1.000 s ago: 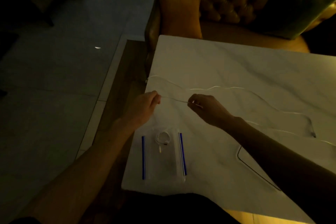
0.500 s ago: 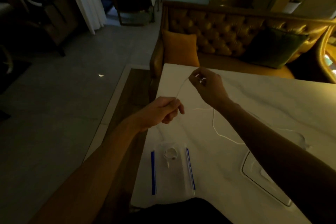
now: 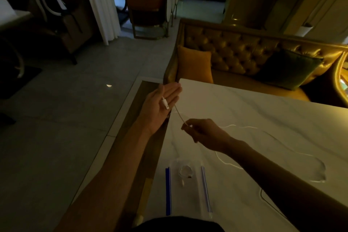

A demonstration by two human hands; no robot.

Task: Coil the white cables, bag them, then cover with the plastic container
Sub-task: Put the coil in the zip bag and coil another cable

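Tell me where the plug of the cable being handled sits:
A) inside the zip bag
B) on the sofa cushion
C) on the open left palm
C: the plug lies on the flat, upturned left hand, while the right hand pinches the cable further along.

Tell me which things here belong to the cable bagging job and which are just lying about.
Job: white cable, lying across the open left hand and pinched by the right hand; coiled cable inside the zip bag; plastic container, mostly hidden by the arm.
Lying about: sofa, orange cushion, green cushion.
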